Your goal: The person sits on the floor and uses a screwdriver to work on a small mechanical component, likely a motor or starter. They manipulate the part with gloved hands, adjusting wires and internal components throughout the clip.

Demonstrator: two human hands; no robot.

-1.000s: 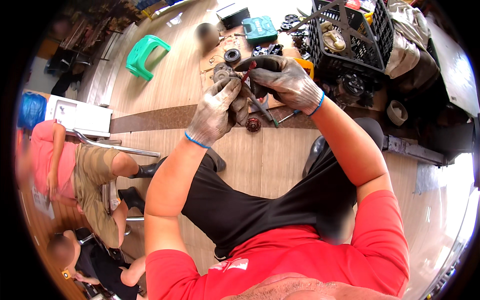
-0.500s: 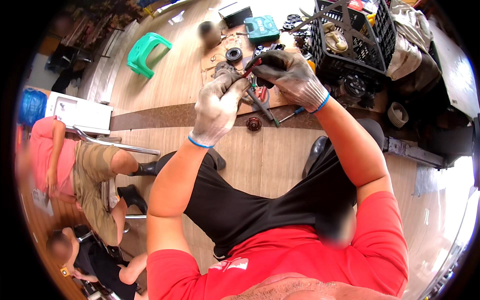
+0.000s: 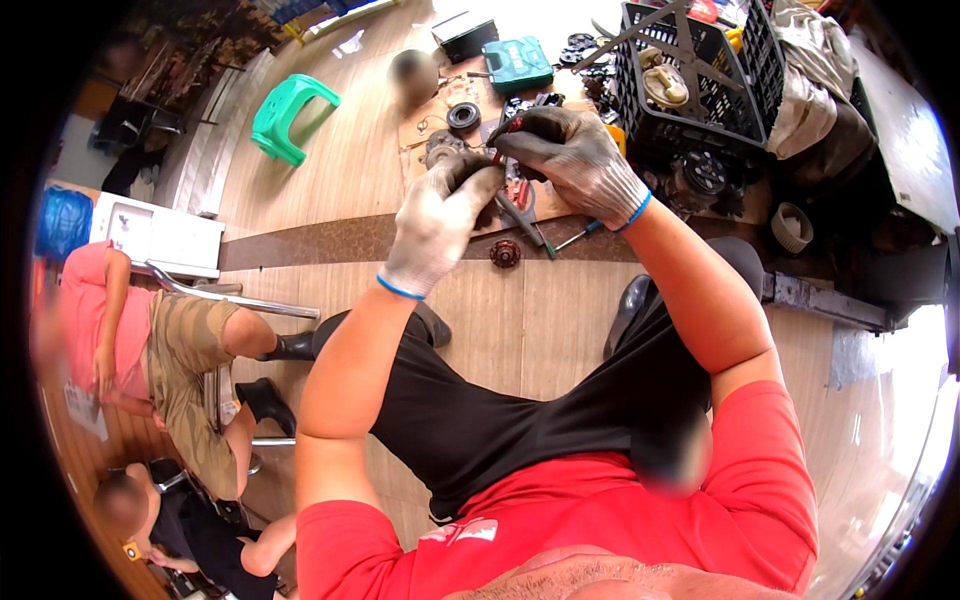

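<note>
Left hand, right hand pinch red piece

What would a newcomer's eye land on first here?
Probably the bright red shirt across the bottom, then the gloved left hand and right hand close together above centre, a small red piece at their fingertips. The green stool at upper left and black crate at upper right stand out too.

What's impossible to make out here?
Head view:
Red piece: full shape hidden by the left grip and right grip.
Black crate: bottom partly hidden by its contents.
Pale panel: right side cut off by the dark rim.
Round patch left of the teal case: blurred.
</note>
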